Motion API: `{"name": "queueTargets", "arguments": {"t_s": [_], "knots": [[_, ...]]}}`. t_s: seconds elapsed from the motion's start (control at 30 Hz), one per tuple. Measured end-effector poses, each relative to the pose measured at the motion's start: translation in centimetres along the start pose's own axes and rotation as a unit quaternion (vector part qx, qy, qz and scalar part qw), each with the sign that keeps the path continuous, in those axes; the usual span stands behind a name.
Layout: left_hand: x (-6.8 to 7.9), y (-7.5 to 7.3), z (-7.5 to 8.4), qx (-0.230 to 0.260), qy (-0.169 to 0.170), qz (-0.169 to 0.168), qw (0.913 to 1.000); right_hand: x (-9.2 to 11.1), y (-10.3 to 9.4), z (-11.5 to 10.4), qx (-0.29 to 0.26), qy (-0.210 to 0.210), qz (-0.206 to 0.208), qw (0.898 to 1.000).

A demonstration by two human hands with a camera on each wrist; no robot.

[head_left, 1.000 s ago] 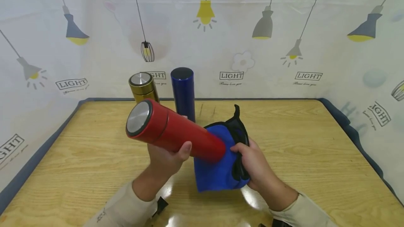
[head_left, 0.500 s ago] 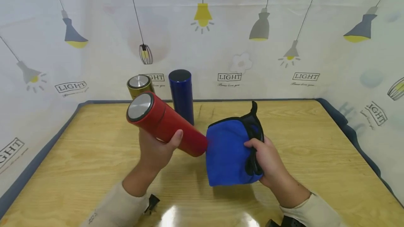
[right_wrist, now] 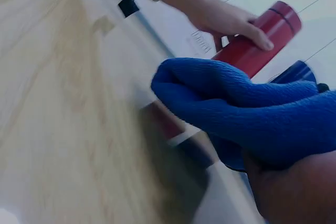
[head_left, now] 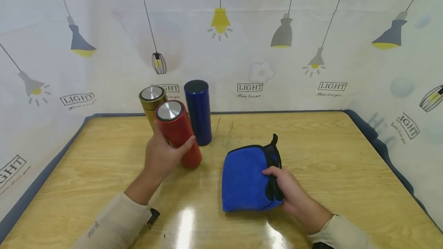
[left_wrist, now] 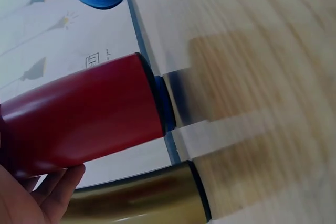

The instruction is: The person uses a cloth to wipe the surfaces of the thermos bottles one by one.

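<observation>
In the head view my left hand (head_left: 164, 156) grips a red thermos flask (head_left: 176, 131) with a shiny steel lid, its thumb on the near side. The flask leans slightly, lid to the left, its base close over the table in the left wrist view. Behind it stand a gold flask (head_left: 147, 113) and a dark blue flask (head_left: 198, 112), both upright. To the right, my right hand (head_left: 294, 191) pinches a folded blue cloth (head_left: 245, 178) with black edging, thumb on top. The right wrist view shows the soft folded side of this cloth (right_wrist: 252, 114).
The wooden table (head_left: 346, 164) runs back to a dark blue border along a white backdrop (head_left: 194, 30) printed with lamps. Light glares off the table's front part. A black strap (head_left: 153, 215) shows at the left sleeve.
The red flask has moved away from the blue cloth to the left and tipped from slanting to nearly upright. The cloth has shifted right, then down a little, still held.
</observation>
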State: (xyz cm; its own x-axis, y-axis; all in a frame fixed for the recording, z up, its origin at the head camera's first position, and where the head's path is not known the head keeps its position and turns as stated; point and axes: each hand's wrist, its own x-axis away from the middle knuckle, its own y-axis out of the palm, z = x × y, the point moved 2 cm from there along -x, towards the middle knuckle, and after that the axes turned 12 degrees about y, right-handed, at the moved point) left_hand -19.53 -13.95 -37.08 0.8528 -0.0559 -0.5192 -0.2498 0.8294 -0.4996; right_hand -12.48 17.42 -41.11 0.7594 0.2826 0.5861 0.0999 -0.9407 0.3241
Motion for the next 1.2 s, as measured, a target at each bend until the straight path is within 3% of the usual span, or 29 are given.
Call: {"name": "queueTargets", "arguments": {"t_s": [0.1,0.27,0.47,0.57,0.77,0.93,1.03,1.1,1.13,1.2], "knots": [[-0.2,0.5,-0.2,-0.018,-0.005,-0.016,0.9997,-0.4,-0.3,0.4,0.017,0.007,-0.011,1.000],[-0.5,0.6,-0.5,-0.040,-0.011,-0.032,0.9987,-0.8,-1.3,0.0,0.076,-0.001,0.027,0.997],[-0.9,0.6,-0.9,-0.060,-0.030,-0.039,0.9970,-0.4,-2.6,-0.6,0.177,-0.033,0.075,0.981],[-1.2,0.4,-0.8,-0.069,-0.044,-0.053,0.9952,-0.2,-3.0,-1.3,0.248,-0.046,0.092,0.963],[-1.8,-0.2,-0.2,-0.079,-0.071,-0.096,0.9896,-0.1,-3.5,-3.0,0.389,-0.098,0.116,0.909],[-1.7,-0.6,0.2,-0.065,-0.071,-0.094,0.9909,0.1,-3.4,-3.6,0.437,-0.137,0.134,0.879],[-0.9,-1.2,0.4,-0.066,-0.067,-0.068,0.9933,0.5,-2.8,-3.8,0.449,-0.163,0.149,0.866],[0.2,-2.0,0.7,-0.081,-0.043,-0.027,0.9954,0.7,-2.1,-4.0,0.456,-0.188,0.154,0.856],[0.8,-2.3,0.9,-0.089,-0.021,-0.001,0.9958,0.8,-1.7,-4.2,0.461,-0.201,0.155,0.850],[2.1,-2.7,1.6,-0.105,0.052,0.052,0.9917,0.8,-0.7,-4.4,0.481,-0.226,0.159,0.832]]}}
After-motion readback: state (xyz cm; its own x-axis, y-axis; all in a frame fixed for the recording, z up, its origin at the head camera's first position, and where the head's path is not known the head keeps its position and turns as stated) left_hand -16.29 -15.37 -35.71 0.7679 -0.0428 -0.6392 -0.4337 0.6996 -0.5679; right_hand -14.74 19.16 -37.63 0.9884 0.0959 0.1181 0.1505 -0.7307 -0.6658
